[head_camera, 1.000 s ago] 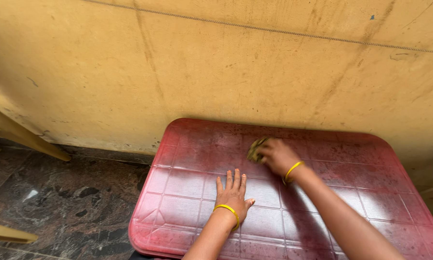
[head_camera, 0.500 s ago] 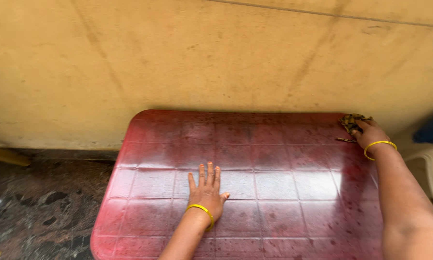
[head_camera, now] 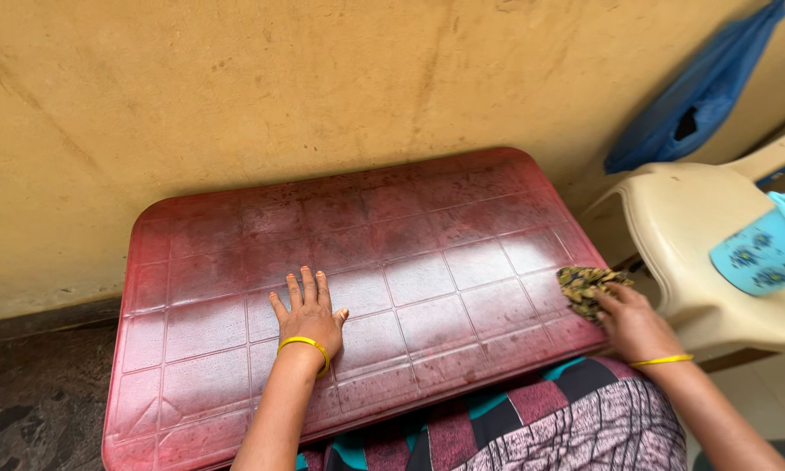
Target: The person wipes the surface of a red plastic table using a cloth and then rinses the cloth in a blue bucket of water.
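Pressing flat on the red plastic table (head_camera: 235, 262), the left hand (head_camera: 308, 316) lies open with fingers spread, near the table's middle. Right hand (head_camera: 632, 324) grips a patterned cloth (head_camera: 587, 286) at the table's right edge (fingers closed over it). Beside that edge: cream plastic chair (head_camera: 680, 235), turquoise mug (head_camera: 763, 249) on it.

Both arms are bare. A thin yellow bangle (head_camera: 306, 346) circles each wrist. A patterned pink, black and teal garment (head_camera: 532, 419) covers the lap.

Single head-worn view, steeply downward and close over the red table (head_camera: 235, 288), facing the yellow wall (head_camera: 235, 87).
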